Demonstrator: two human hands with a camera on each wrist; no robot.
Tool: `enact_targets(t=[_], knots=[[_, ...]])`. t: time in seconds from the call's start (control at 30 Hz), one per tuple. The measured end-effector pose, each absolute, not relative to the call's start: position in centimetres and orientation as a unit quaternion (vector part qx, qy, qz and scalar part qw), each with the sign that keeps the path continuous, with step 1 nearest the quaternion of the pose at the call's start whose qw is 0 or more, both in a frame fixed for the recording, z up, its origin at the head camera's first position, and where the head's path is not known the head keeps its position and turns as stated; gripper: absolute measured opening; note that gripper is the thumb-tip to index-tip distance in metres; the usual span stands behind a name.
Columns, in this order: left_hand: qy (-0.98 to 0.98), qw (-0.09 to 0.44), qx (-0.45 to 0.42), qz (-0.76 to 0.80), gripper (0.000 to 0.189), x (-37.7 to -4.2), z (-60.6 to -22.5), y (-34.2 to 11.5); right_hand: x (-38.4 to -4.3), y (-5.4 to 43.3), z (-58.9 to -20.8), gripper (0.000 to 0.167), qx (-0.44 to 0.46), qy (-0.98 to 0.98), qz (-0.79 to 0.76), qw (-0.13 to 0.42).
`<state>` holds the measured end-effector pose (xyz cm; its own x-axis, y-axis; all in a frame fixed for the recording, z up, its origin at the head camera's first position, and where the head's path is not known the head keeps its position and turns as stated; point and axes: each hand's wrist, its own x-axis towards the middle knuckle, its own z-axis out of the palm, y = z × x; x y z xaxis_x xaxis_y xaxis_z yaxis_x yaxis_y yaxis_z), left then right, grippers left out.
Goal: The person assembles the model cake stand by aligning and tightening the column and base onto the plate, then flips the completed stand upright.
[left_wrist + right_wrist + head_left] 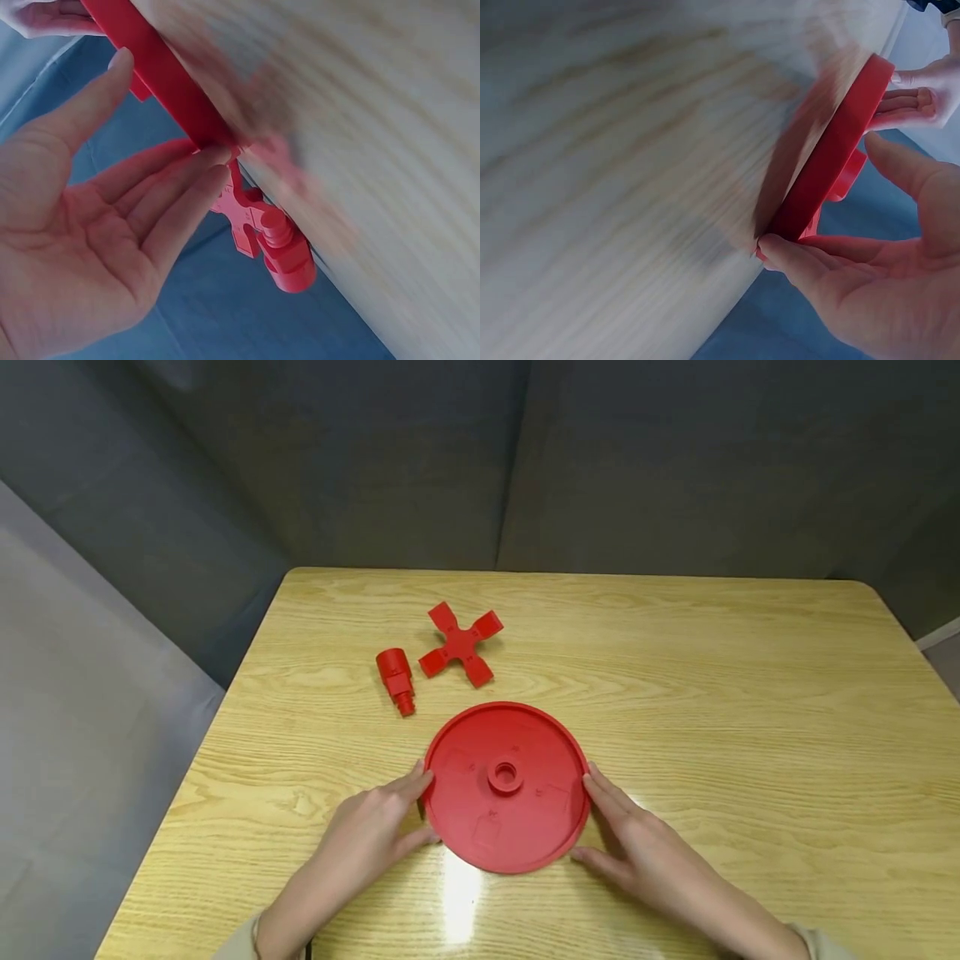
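A round red disc (465, 827) with a raised rim and a hollow hub at its centre lies in front of me, between my two hands. My left hand (369, 827) touches its left rim with the fingertips, thumb set apart near the lower edge. On the opposite side, the fingers of my right hand (652, 852) rest along the right rim, its thumb close to the lower right edge. Both hands have their fingers fairly straight. In the right wrist view, the disc's side wall (832, 154) shows close over the tabletop, fingertips at its near end.
Beyond the disc, a red four-armed cross piece (461, 644) lies on the wooden table (712, 693). Left of it is a red stepped plug (395, 681) with a wide cylinder end and a narrow threaded-looking tip. Dark cloth (390, 468) hangs behind the table.
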<state>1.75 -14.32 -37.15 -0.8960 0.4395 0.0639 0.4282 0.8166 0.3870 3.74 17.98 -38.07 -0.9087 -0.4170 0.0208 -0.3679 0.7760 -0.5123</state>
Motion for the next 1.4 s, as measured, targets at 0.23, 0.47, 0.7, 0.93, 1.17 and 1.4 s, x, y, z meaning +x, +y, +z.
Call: enact_targets(t=[0.23,0.47,0.7,0.93,1.17,1.4], knots=[[0.954,0.019,0.230,0.189,0.070,1.1,-37.3,-13.8,3.4,18.6,-38.3,0.082,-0.210,0.940,-0.266,0.040],[0.953,0.023,0.239,0.186,0.071,0.4,-37.2,-13.1,3.2,19.2,-38.3,0.084,-0.207,0.940,-0.268,0.038],[0.950,0.018,0.254,0.178,0.071,-0.3,-37.1,-12.1,2.7,20.0,-38.3,0.089,-0.204,0.941,-0.267,0.036],[0.948,0.018,0.262,0.179,0.072,-1.0,-37.0,-11.1,2.0,20.8,-38.1,0.092,-0.195,0.941,-0.275,0.043],[0.949,0.023,0.267,0.166,0.071,-1.6,-37.0,-10.2,1.6,21.3,-38.2,0.093,-0.185,0.942,-0.276,0.049],[0.951,0.022,0.268,0.151,0.071,-2.3,-37.1,-9.5,1.1,21.7,-38.4,0.095,-0.183,0.943,-0.274,0.047]])
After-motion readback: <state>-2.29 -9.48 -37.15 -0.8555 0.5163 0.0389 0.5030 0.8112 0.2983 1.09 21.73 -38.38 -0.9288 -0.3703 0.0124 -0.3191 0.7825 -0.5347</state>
